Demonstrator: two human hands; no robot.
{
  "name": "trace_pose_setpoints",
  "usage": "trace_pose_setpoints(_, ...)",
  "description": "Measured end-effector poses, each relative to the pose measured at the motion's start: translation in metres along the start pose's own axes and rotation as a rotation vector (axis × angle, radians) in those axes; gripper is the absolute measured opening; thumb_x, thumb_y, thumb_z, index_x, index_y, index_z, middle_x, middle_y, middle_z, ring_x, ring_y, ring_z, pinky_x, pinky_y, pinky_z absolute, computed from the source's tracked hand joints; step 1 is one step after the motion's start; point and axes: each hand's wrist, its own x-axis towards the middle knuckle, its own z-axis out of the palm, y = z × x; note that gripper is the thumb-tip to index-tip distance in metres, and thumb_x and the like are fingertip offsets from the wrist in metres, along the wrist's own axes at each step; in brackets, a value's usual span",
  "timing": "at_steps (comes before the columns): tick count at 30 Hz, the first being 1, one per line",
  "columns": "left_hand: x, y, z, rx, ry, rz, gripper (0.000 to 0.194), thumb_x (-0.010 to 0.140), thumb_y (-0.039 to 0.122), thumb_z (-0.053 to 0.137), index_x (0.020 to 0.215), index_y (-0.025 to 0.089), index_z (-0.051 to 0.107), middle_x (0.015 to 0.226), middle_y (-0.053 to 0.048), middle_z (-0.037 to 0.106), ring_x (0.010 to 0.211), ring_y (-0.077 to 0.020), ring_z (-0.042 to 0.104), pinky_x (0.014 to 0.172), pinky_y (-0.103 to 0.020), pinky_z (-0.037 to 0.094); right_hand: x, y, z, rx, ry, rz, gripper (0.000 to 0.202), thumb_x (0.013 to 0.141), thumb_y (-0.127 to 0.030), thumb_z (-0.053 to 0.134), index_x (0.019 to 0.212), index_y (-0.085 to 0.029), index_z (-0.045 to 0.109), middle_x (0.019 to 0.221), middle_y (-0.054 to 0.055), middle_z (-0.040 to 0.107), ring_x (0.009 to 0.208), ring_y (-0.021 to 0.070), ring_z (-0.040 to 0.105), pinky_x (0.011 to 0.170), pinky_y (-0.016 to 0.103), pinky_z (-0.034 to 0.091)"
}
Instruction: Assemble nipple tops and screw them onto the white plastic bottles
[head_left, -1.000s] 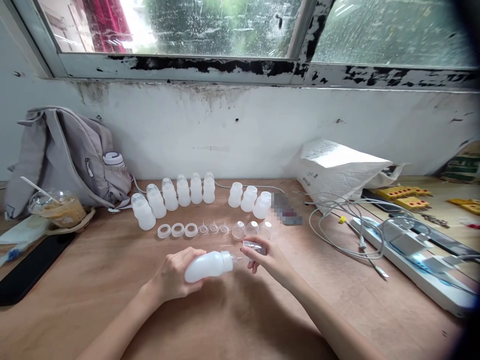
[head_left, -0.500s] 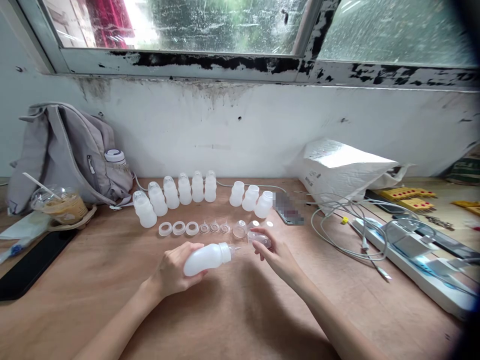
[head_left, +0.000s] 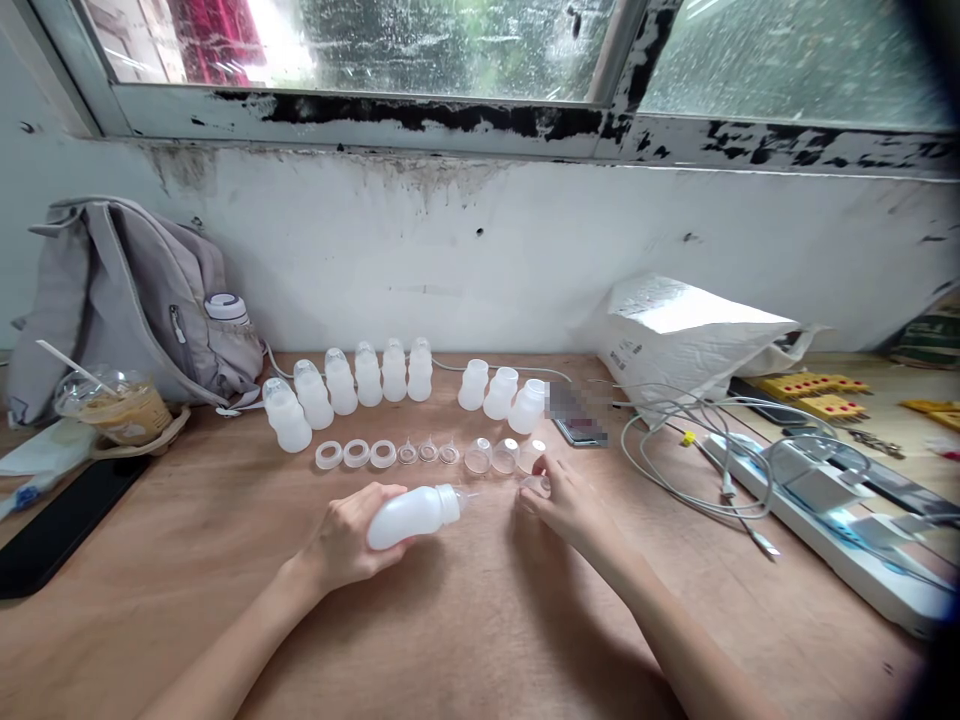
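Milky-white plastic bottle (head_left: 409, 518) with a clear pointed teat (head_left: 466, 496), held tilted above a brown wooden table (head_left: 450, 650) by the wrapped fingers of the left hand (head_left: 358, 535). The right hand (head_left: 562, 497), partly curled, grips a clear plastic dome cap (head_left: 535, 485) just beside three similar caps (head_left: 505, 457).

Bright window (head_left: 435, 50) light casts soft shadows (head_left: 559, 600) across the table (head_left: 457, 650).

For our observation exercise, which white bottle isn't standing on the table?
The bottle in the left hand, tipped sideways; the other bottles stand upright on the table.
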Motion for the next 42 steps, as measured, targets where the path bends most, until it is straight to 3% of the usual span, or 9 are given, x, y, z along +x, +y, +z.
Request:
trace_pose_setpoints(9, 0.0, 0.001, -0.001, -0.003, -0.012, -0.021, 0.042, 0.072, 0.031, 0.06, 0.11, 0.023, 0.043, 0.097, -0.002, 0.062, 0.083, -0.0167, 0.062, 0.068, -0.025, 0.048, 0.002, 0.003, -0.01, -0.011, -0.071, 0.157, 0.024, 0.07, -0.036, 0.048, 0.085, -0.022, 0.037, 0.084, 0.006, 0.062, 0.073, 0.0223, 0.058, 0.056, 0.026, 0.034)
trace_pose_setpoints(23, -0.001, 0.0, 0.001, -0.002, -0.011, -0.037, 0.041, 0.071, 0.032, 0.059, 0.108, 0.023, 0.045, 0.096, -0.003, 0.063, 0.083, -0.0171, 0.062, 0.067, -0.025, 0.048, 0.005, 0.009, -0.01, -0.033, -0.041, 0.167, 0.026, 0.072, -0.046, 0.048, 0.081, -0.023, 0.041, 0.086, 0.005, 0.063, 0.076, 0.023, 0.059, 0.054, 0.026, 0.034)
trace_pose_setpoints(26, -0.001, 0.0, 0.001, -0.009, -0.009, -0.045, 0.041, 0.071, 0.033, 0.059, 0.108, 0.023, 0.045, 0.096, -0.003, 0.063, 0.083, -0.0173, 0.062, 0.067, -0.025, 0.048, 0.004, 0.009, -0.012, -0.047, -0.041, 0.147, 0.03, 0.073, -0.05, 0.047, 0.086, -0.023, 0.044, 0.093, 0.005, 0.061, 0.079, 0.0233, 0.059, 0.055, 0.027, 0.034)
trace_pose_setpoints(30, -0.001, 0.001, 0.001, -0.01, -0.013, -0.05, 0.041, 0.071, 0.033, 0.059, 0.108, 0.023, 0.046, 0.096, -0.003, 0.063, 0.082, -0.0176, 0.062, 0.067, -0.026, 0.049, 0.0, 0.005, -0.016, -0.106, 0.062, 0.161, 0.041, 0.074, -0.057, 0.045, 0.097, -0.023, 0.049, 0.102, 0.008, 0.055, 0.073, 0.0228, 0.059, 0.053, 0.028, 0.034)
trace_pose_setpoints(34, -0.001, 0.001, 0.002, -0.011, -0.008, -0.051, 0.041, 0.071, 0.033, 0.059, 0.108, 0.023, 0.046, 0.096, -0.003, 0.064, 0.083, -0.0175, 0.062, 0.067, -0.026, 0.049, -0.005, -0.008, -0.019, -0.012, 0.301, 0.049, 0.031, 0.08, -0.049, 0.043, 0.09, -0.022, 0.055, 0.084, 0.005, 0.054, 0.065, 0.0178, 0.055, 0.056, 0.028, 0.036)
trace_pose_setpoints(36, -0.001, 0.002, 0.002, -0.02, 0.003, -0.049, 0.041, 0.07, 0.032, 0.06, 0.108, 0.022, 0.046, 0.097, -0.003, 0.064, 0.084, -0.0175, 0.063, 0.068, -0.026, 0.05, -0.009, -0.016, -0.018, 0.113, 0.344, -0.066, 0.027, 0.083, -0.044, 0.042, 0.082, -0.02, 0.056, 0.071, 0.003, 0.051, 0.06, 0.0153, 0.051, 0.058, 0.027, 0.037)
trace_pose_setpoints(39, -0.001, 0.004, 0.002, -0.032, 0.013, -0.053, 0.041, 0.07, 0.032, 0.06, 0.108, 0.022, 0.047, 0.099, -0.003, 0.064, 0.085, -0.0173, 0.063, 0.069, -0.025, 0.05, -0.016, -0.028, -0.01, 0.323, 0.21, -0.162, 0.027, 0.085, -0.042, 0.041, 0.077, -0.019, 0.054, 0.055, -0.002, 0.043, 0.051, 0.0131, 0.044, 0.054, 0.026, 0.035)
trace_pose_setpoints(42, -0.001, 0.006, 0.003, -0.031, 0.018, -0.049, 0.042, 0.071, 0.032, 0.06, 0.11, 0.022, 0.045, 0.1, -0.003, 0.063, 0.086, -0.017, 0.063, 0.069, -0.024, 0.05, -0.024, -0.039, 0.001, 0.561, -0.002, -0.184, 0.028, 0.084, -0.045, 0.044, 0.079, -0.019, 0.054, 0.055, -0.003, 0.043, 0.05, 0.0118, 0.043, 0.05, 0.025, 0.035)
